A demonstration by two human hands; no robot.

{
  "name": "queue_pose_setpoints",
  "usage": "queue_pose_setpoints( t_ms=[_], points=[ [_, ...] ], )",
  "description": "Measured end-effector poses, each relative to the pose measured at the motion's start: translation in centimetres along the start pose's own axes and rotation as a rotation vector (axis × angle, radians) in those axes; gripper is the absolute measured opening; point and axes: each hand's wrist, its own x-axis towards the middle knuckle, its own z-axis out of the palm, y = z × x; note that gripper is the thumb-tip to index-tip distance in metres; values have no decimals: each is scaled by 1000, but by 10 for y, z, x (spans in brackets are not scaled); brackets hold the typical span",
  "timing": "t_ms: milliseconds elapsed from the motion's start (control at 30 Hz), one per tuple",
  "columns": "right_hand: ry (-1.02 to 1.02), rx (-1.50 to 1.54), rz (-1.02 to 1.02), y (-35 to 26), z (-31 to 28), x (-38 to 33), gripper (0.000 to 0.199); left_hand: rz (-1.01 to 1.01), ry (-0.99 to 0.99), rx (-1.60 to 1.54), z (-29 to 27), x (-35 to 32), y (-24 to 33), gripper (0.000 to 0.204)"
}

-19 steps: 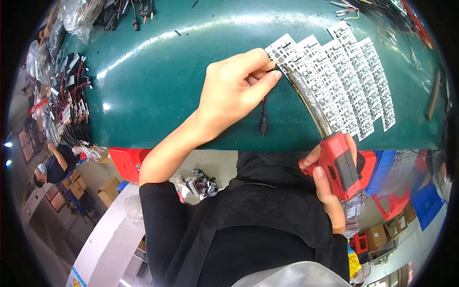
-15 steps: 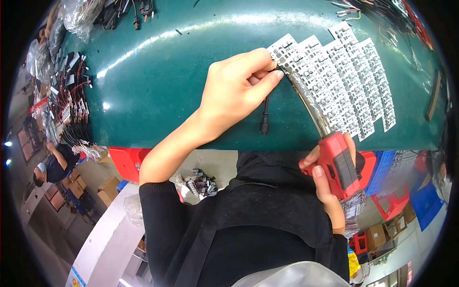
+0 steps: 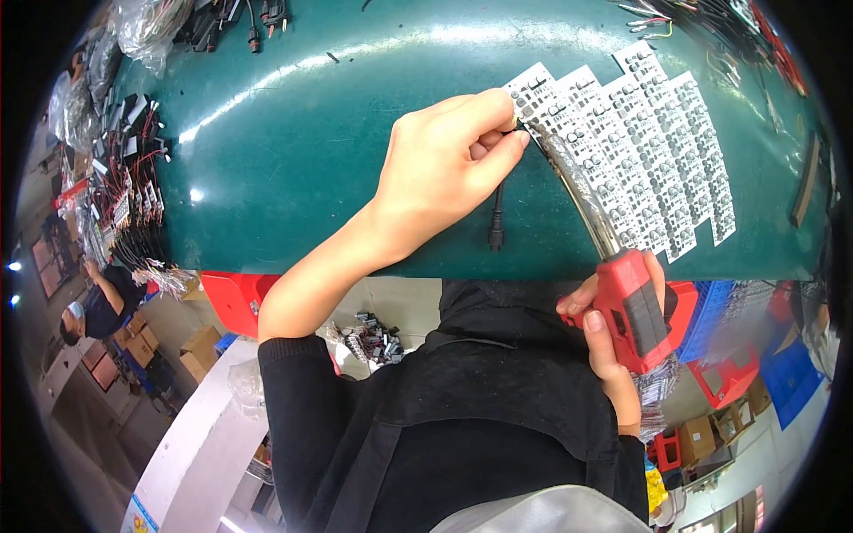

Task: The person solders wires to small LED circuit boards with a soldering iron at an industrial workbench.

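Note:
White circuit boards (image 3: 613,147) with rows of black components lie side by side on the green table. At their upper left corner, my left hand (image 3: 449,160) pinches the wire ends of a black cable. The cable's round connector (image 3: 496,233) hangs below my fingers and rests on the table. My right hand (image 3: 604,342) is wrapped round the red and black handle of a soldering gun (image 3: 631,306). The gun's long metal shaft reaches up over the boards' left edge, its tip close to my left fingertips. My fingers partly hide the wire ends and the contact point.
Bundles of wired parts (image 3: 133,195) lie along the table's left edge, and black cables (image 3: 235,22) with plastic bags at the far left. More loose wires (image 3: 737,35) lie at the far right, near a brown strip (image 3: 806,178). A person (image 3: 102,298) sits beyond the left side.
My left hand, the cable and the soldering gun have shifted very slightly right. The leftmost board has moved a little the same way. Both grips are unchanged.

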Motion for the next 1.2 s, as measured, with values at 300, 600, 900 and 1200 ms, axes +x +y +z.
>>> queue_pose_setpoints(
  t_ms=[300,600,900,1200],
  points=[
    [83,9,-20,-10,3,3,78,17,1,3,-1,2,1,15],
    [263,281,-64,-4,5,18,87,13,14,5,-1,0,1,14],
    [135,240,-98,-2,-2,18,82,-26,8,-5,-2,-1,5,13],
    [60,154,-60,2,-8,13,80,222,-73,364,-17,-2,8,22]
  ],
)
